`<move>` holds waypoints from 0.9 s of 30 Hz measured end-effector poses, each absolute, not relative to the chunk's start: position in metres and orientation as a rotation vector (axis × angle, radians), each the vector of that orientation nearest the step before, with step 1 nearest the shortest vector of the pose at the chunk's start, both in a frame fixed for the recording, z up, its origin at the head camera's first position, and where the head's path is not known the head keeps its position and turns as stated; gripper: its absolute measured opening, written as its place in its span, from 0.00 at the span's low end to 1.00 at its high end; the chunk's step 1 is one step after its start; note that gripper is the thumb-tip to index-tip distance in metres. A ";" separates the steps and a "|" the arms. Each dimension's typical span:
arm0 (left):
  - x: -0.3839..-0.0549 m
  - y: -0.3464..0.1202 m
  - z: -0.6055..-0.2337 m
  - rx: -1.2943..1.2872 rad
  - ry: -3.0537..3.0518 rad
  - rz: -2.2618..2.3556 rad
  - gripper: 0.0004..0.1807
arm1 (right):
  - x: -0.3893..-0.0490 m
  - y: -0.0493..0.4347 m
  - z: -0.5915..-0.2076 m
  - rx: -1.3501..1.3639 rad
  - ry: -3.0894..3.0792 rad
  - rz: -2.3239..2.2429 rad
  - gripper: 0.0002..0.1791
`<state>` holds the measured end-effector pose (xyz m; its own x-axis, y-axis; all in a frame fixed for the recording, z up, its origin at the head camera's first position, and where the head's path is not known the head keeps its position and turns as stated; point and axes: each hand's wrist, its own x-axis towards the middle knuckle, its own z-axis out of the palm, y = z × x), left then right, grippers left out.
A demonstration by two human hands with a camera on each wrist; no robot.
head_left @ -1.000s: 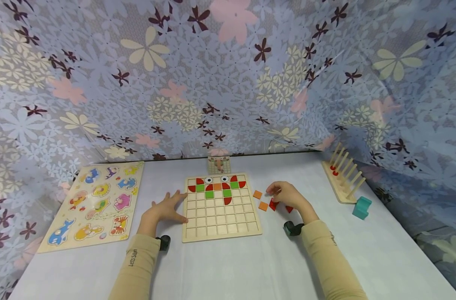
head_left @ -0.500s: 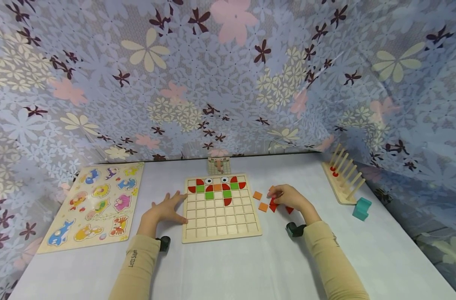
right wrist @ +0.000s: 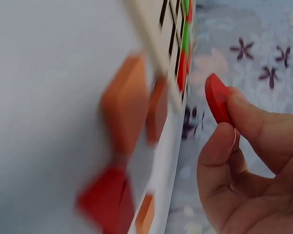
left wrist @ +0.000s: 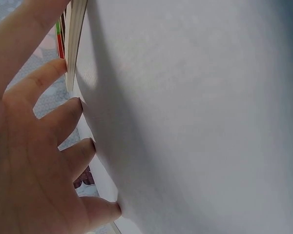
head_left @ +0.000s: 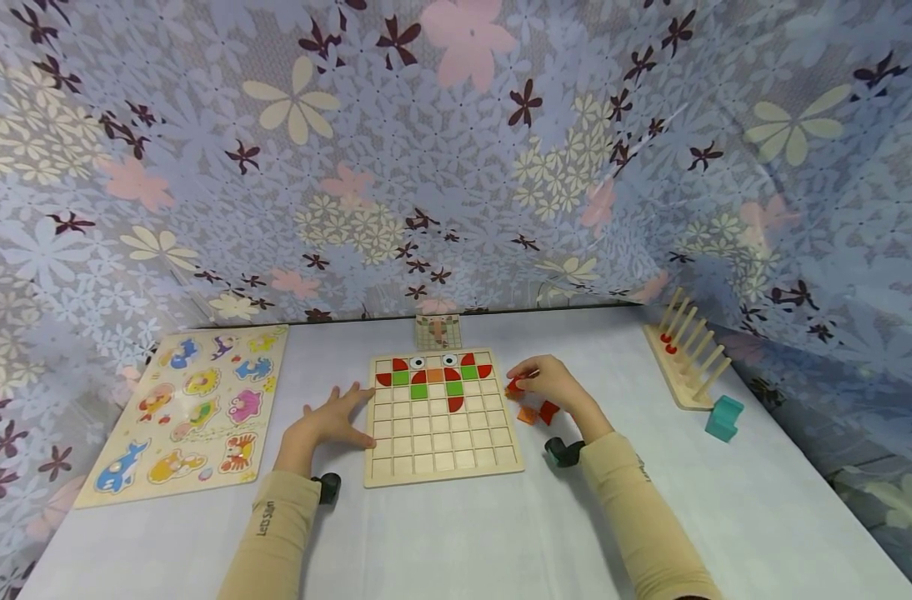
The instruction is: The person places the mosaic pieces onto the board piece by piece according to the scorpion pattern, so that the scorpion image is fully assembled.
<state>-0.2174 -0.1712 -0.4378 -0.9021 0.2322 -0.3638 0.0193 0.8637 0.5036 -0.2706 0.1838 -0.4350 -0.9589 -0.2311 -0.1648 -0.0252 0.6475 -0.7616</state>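
Note:
Between thumb and fingers, my right hand [head_left: 557, 390] pinches a red tile with a curved edge [right wrist: 217, 100], just right of the gridded wooden board [head_left: 444, 437]. Under and beside it on the table lie orange square tiles [head_left: 527, 415] and another red tile [head_left: 548, 412]. My left hand [head_left: 332, 421] has its fingers spread, with index finger and thumb at the board's left edge. Red, green and orange tiles [head_left: 434, 374] fill part of the board's upper rows, along with two eye tiles [head_left: 417, 362].
A small pattern card [head_left: 438, 331] stands behind the board. To the left lies a sea-animal puzzle board [head_left: 137, 492]. At the right are a wooden peg rack [head_left: 681, 379] with red beads and a teal block [head_left: 724, 417].
My right hand has moved left from the loose tiles toward the board, carrying the red tile over an orange square. The left hand stays at the board's edge.

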 end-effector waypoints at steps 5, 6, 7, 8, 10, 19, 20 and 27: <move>-0.218 -0.171 -0.440 0.184 2.617 0.708 0.52 | -0.268 0.153 -0.432 -0.216 2.642 -1.224 0.06; -0.219 -0.171 -0.440 0.185 2.617 0.709 0.52 | -0.267 0.148 -0.431 -0.230 2.642 -1.228 0.06; -0.219 -0.171 -0.440 0.186 2.616 0.710 0.52 | -0.267 0.142 -0.431 -0.246 2.635 -1.235 0.05; -0.219 -0.171 -0.440 0.186 2.616 0.710 0.52 | -0.267 0.136 -0.431 -0.267 2.632 -1.234 0.05; -0.219 -0.172 -0.441 0.187 2.615 0.708 0.52 | -0.268 0.123 -0.430 -0.323 2.613 -1.237 0.06; -0.217 -0.171 -0.440 0.172 2.604 0.720 0.52 | -0.269 0.073 -0.426 -0.482 2.567 -1.075 0.02; -0.217 -0.171 -0.439 0.171 2.603 0.720 0.52 | -0.269 0.069 -0.426 -0.492 2.558 -1.064 0.01; -0.217 -0.171 -0.438 0.175 2.601 0.709 0.51 | -0.268 0.047 -0.430 -0.575 2.584 -0.920 0.01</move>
